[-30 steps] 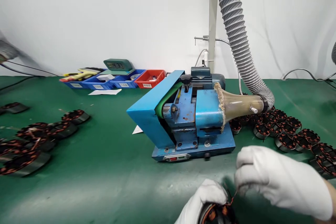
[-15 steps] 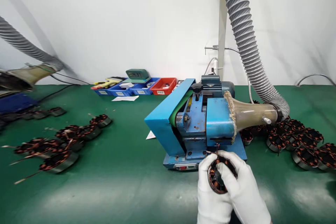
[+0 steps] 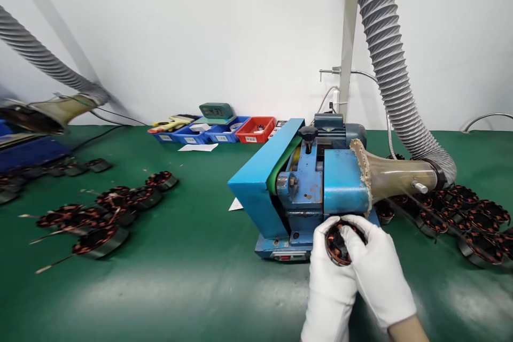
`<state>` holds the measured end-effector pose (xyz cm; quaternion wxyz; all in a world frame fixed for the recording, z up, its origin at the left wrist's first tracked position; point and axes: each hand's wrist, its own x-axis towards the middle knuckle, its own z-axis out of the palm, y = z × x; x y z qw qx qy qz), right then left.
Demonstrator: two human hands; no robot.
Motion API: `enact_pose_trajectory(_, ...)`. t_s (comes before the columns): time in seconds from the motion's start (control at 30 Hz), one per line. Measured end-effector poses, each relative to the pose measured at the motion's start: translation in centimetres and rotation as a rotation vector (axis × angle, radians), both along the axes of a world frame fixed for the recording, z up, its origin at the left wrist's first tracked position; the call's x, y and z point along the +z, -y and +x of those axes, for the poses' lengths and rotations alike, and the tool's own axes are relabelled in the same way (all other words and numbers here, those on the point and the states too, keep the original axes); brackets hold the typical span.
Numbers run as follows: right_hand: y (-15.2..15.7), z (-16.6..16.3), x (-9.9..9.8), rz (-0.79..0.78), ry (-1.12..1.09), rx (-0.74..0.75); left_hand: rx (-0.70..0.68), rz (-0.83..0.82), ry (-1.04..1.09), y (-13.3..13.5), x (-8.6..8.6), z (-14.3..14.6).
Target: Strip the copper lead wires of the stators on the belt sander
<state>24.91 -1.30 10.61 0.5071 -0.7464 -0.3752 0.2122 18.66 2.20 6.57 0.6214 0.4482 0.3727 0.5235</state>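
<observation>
Both of my hands wear white gloves and grip one motor stator (image 3: 333,245), a round ring with dark core and copper windings. My left hand (image 3: 326,272) wraps its left side and underside. From the right, my right hand (image 3: 374,262) closes on it, with the thumb inside the ring. The stator is tilted toward me, and its upper edge is right by the front of the blue belt grinder (image 3: 348,181), below the guard. Whether its wire ends touch the machine is hidden.
Several stators (image 3: 100,240) with wire leads lie left on the green table (image 3: 180,288); more stators (image 3: 481,246) sit right. A grey hose (image 3: 385,53) joins the grinder's extraction funnel (image 3: 396,176). Blue bins (image 3: 192,136) and a red bin (image 3: 255,131) stand behind. Another funnel (image 3: 68,112) is far left.
My hands have moved the stator up and closer to the grinder's front. Its wire ends, visible above the ring before, are now out of sight. The whole view has shifted slightly.
</observation>
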Motion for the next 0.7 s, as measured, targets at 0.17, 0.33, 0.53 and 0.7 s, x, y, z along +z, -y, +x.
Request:
enact_pose_trajectory(0.17, 2.1, -1.3, -1.6, 0.069, 0.014, -0.030, -0.029, -0.124, 0.092, 2.9, -0.4, -1.4)
enact_pose_trajectory(0.33, 1.7, -1.3, -1.7, 0.069, -0.023, -0.032, -0.037, -0.120, 0.088, 2.2, -0.2, -1.2)
enact_pose_trajectory(0.53, -0.1, 0.0, 0.0, 0.015, -0.093, -0.009, -0.095, -0.004, -0.016, -0.6, 0.3, -0.5)
enact_pose_trajectory(0.7, -0.5, 0.4, 1.0, -0.021, -0.069, -0.008, -0.025, 0.018, -0.029, -0.4, 1.3, 0.6)
